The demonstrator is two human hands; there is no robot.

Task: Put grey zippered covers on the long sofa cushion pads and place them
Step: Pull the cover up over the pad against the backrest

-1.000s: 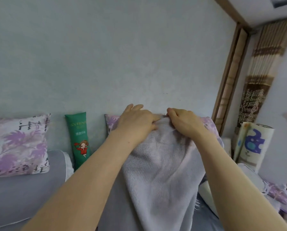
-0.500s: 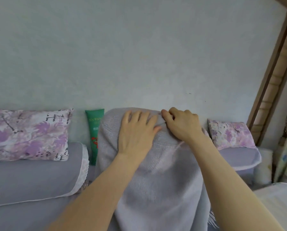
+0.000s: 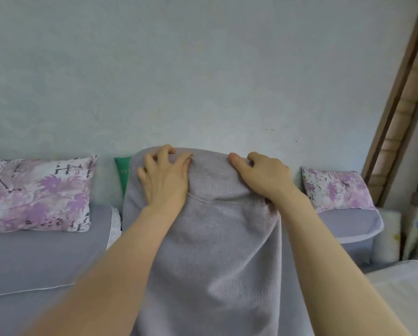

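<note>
While left hand [image 3: 165, 180] and right hand [image 3: 266, 178] are clutching the grey cover [image 3: 215, 251], it's looking mostly on; I'm guessing zipping and placing are remaining.

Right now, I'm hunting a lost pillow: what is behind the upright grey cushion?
Behind the grey cushion, a strip of a green pillow shows against the wall; the cushion hides the rest.
</note>
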